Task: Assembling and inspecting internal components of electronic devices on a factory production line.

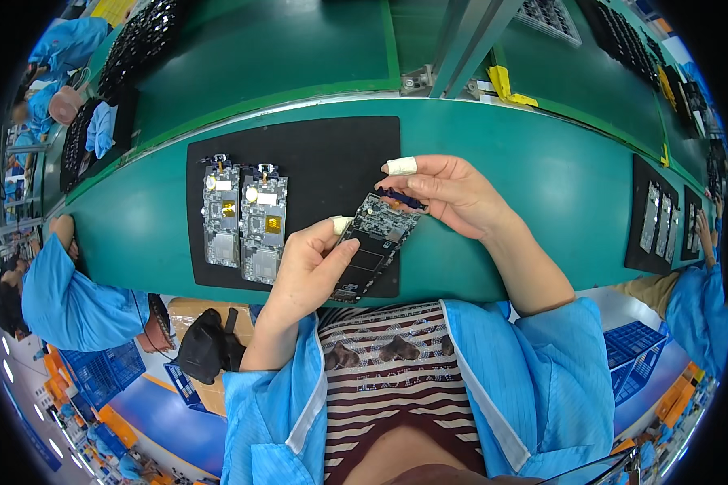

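My left hand (309,267) grips a long circuit board (369,249) by its left edge, thumb across its black lower part. The board is held tilted above the right side of a black mat (319,153). At its far end, my right hand (461,198) has its fingers closed on a small dark blue part (402,197); whether this is fixed to the board I cannot tell. Pale finger cots cover a fingertip on each hand. To the left on the mat lie two similar circuit boards (222,214) (264,222), side by side, with gold patches and white labels.
A green workbench (501,153) runs under the mat, with a metal post (469,48) behind it. Other mats with boards (655,218) lie at the far right. A co-worker's blue sleeve (89,299) is at the left, another person at the right. A black bag (210,346) rests on a cardboard box.
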The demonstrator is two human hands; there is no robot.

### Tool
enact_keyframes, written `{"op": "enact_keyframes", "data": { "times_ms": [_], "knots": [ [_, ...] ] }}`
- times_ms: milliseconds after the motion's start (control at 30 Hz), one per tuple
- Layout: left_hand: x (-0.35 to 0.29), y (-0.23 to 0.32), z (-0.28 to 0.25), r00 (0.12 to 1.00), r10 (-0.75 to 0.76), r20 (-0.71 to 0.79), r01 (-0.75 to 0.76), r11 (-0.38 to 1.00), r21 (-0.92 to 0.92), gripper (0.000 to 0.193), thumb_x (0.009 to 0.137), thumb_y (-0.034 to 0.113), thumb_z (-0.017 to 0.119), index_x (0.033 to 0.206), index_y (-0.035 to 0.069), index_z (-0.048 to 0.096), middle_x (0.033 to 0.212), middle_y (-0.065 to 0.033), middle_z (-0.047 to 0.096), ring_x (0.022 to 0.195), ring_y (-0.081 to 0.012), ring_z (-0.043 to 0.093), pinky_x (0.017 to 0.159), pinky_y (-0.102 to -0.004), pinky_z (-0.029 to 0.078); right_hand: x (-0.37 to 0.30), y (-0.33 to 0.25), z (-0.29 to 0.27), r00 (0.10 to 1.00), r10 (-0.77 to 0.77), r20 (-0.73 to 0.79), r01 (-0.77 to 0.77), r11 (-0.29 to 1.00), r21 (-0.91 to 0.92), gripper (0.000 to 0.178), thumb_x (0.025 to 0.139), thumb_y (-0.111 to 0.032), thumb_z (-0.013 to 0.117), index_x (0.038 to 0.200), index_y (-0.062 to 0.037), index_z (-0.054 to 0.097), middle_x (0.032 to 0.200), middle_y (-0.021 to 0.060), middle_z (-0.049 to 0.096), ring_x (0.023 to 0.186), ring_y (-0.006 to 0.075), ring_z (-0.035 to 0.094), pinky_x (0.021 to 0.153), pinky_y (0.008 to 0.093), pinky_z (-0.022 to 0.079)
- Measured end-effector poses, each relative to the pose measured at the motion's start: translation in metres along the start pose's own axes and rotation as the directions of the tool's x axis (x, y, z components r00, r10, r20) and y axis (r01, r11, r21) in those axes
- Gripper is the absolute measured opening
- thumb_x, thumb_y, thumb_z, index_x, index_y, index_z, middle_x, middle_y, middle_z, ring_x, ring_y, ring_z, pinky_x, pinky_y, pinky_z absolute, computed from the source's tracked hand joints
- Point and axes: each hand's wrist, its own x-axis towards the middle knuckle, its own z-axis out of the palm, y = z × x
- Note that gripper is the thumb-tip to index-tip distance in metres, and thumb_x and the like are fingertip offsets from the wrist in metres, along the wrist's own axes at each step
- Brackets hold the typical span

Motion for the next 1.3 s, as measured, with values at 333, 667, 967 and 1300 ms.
{"op": "enact_keyframes", "data": {
  "times_ms": [333,667,967,1300],
  "knots": [
    [0.001,-0.007,-0.002,0.999,0.006,-0.049,-0.006,1.000,-0.002,0.015,0.094,0.002,0.054,0.105,-0.004,0.061,0.074,0.0031,0.062,0.065,0.0015,0.046,0.054,-0.0171,0.037,0.000,0.001,0.006,0.988,0.153,-0.009,-0.150,0.979,0.136,0.035,0.092,-0.006,0.058,0.126,0.0046,0.054,0.118,0.0166,0.062,0.108,0.0211,0.062,0.093,0.0342,0.052],
    [0.003,-0.009,0.000,0.996,0.008,-0.086,-0.003,0.999,0.050,0.018,0.093,0.002,0.054,0.108,-0.005,0.061,0.075,0.0017,0.063,0.065,0.0011,0.047,0.054,-0.0172,0.037,-0.002,0.001,0.005,0.997,0.074,0.012,-0.074,0.995,0.063,0.035,0.090,-0.007,0.061,0.123,0.0027,0.058,0.120,0.0144,0.062,0.112,0.0212,0.059,0.098,0.0352,0.047],
    [0.003,-0.010,0.012,0.971,0.074,-0.227,-0.079,0.997,-0.012,0.013,0.093,0.002,0.054,0.102,-0.004,0.062,0.069,0.0030,0.061,0.061,0.0004,0.045,0.053,-0.0186,0.035,-0.002,0.004,0.004,0.999,0.045,-0.007,-0.045,0.999,-0.027,0.033,0.092,-0.005,0.058,0.123,0.0050,0.057,0.123,0.0174,0.060,0.112,0.0231,0.060,0.097,0.0358,0.048],
    [0.009,-0.027,0.009,0.954,0.204,-0.219,-0.156,0.963,0.220,0.010,0.090,0.005,0.059,0.086,-0.004,0.058,0.058,-0.0024,0.054,0.054,-0.0020,0.041,0.046,-0.0239,0.034,0.001,0.015,0.002,0.995,-0.097,-0.013,0.088,0.940,-0.329,0.033,0.096,-0.010,0.054,0.125,0.0035,0.057,0.116,0.0124,0.064,0.108,0.0170,0.060,0.095,0.0308,0.048]
  ]
}}
